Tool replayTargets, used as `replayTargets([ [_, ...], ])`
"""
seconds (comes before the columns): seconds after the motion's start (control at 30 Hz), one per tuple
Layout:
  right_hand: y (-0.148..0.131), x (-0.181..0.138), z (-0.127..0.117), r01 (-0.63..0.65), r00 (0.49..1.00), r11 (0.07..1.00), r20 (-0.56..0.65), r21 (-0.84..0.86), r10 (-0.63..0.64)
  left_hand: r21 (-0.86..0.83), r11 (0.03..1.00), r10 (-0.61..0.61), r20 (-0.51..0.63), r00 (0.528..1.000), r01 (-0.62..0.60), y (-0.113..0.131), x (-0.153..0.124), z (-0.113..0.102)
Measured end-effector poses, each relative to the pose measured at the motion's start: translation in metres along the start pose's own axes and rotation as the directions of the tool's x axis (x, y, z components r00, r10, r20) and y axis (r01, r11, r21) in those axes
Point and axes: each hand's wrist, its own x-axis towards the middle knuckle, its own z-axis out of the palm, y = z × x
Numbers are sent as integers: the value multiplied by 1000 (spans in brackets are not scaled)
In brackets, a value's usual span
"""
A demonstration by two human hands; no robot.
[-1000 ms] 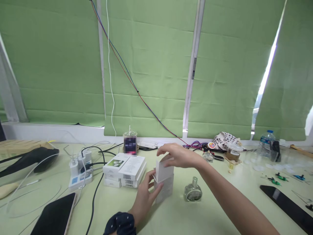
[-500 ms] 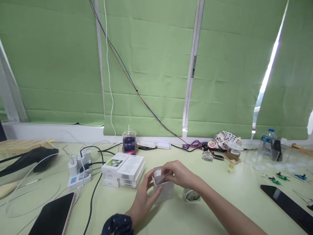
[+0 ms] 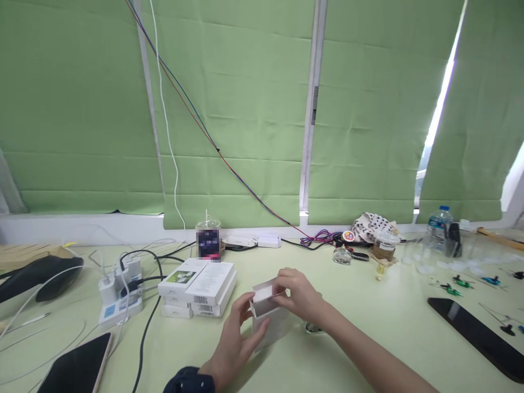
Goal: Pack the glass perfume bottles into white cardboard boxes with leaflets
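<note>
A small white cardboard box (image 3: 270,326) stands upright on the table with its top end open and a flap raised at the back. My left hand (image 3: 241,335) grips the box from the left, thumb on the near face and fingers at the far upper edge. My right hand (image 3: 297,295) pinches the right side of the box's open top, its fingertips partly inside the rim. The inside of the box is mostly hidden. Behind my right wrist a small glass object (image 3: 313,327) is largely covered.
Left of the box lie stacked white boxes (image 3: 208,284), a power strip (image 3: 120,311) with plugs and cables, and a phone (image 3: 76,365). At the right are a black flat bar (image 3: 470,333), small green clips (image 3: 450,289), a jar (image 3: 385,245) and a water bottle (image 3: 437,229).
The view has shifted slightly, so things sit further left. The flap at the box's top now stands more upright and the opening shows wider. Both hands stay on the box.
</note>
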Motion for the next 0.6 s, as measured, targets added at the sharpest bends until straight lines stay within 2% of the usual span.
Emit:
replayTargets([
  [0.1, 1, -1, 7, -37, 997, 999, -72, 1, 37, -21, 992, 125, -18, 992, -125, -1, 0, 1],
  [0.2, 1, -2, 10, -84, 990, 993, -109, 79, 92, 5, 986, 166, 66, 984, -167, 2, 4, -2],
  [0.27, 1, -3, 8, -113, 985, 982, -110, 154, 131, 63, 988, 134, 112, 985, -142, 5, 6, -5],
  [0.37, 3, -6, 0, -126, 978, 960, -129, 249, 162, 126, 986, 93, 106, 990, -106, 7, 8, -8],
  [0.47, 8, -15, -15, -135, 959, 961, -213, 243, 188, 135, 990, 12, 84, 996, -24, 7, 8, -10],
  [0.53, 13, -26, -27, -212, 938, 956, -234, 204, 258, 113, 993, -51, 77, 996, 42, 7, 8, -10],
  [0.6, 20, -40, -37, -340, 911, 923, -179, 180, 370, 91, 992, -97, 65, 993, 91, 6, 7, -9],
])
